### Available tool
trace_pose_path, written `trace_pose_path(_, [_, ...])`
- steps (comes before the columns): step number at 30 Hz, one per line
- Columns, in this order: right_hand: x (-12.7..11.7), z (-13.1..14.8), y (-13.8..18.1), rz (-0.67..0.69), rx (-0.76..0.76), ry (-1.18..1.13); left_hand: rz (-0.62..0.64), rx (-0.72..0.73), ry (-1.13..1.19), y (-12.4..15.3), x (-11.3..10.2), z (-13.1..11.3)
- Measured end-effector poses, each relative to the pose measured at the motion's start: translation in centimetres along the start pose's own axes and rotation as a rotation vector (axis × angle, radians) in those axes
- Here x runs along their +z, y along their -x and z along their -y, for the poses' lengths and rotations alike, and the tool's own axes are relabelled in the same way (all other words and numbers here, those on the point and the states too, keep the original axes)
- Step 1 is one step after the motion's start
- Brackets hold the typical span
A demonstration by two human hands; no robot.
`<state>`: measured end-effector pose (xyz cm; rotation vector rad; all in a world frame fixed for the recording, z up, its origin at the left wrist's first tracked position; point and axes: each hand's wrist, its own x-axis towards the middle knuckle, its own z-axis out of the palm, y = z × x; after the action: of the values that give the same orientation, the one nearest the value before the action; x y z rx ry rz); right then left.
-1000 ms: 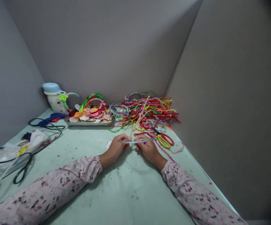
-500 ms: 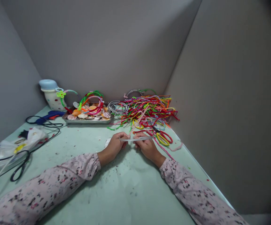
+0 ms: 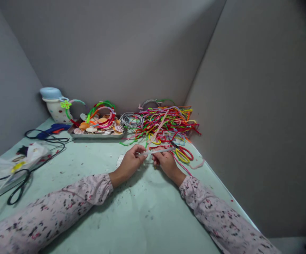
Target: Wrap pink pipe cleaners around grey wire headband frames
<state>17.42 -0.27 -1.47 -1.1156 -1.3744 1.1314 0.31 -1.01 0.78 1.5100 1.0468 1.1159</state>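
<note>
My left hand (image 3: 133,159) is closed, its thumb and fingers pinching a thin pale headband (image 3: 165,150) seen nearly edge-on. My right hand (image 3: 166,163) is closed on the same headband, a short gap to the right. From between the hands a pale pink pipe cleaner (image 3: 158,131) slants up and away over the pile. Its lower end meets the headband by my left fingertips; the exact join is too small to make out. Just beyond my right hand lie scissors (image 3: 183,155) with red and yellow handles.
A tangled heap of coloured pipe cleaners (image 3: 168,121) lies at the back, beside coiled grey hoops (image 3: 132,120). Left of these stand a metal tray (image 3: 97,136) of shells and wrapped hoops, and a blue-lidded cup (image 3: 54,107). Black cable (image 3: 27,173) and a plastic bag (image 3: 37,153) are at left.
The headband has tilted, its right end now higher, and the pink pipe cleaner stands out more clearly above the hands. The whole view has shifted slightly.
</note>
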Motion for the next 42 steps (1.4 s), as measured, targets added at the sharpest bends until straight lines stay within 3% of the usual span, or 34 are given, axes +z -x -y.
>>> trace_pose_path(13, [0.22, 0.44, 0.18, 0.027, 0.0, -0.043, -0.047, 0.129, -0.222, -0.02, -0.27, -0.19])
trace_pose_path(42, [0.1, 0.81, 0.54, 0.032, -0.066, -0.032, -0.067, 0.155, -0.235, -0.12, -0.27, -0.64])
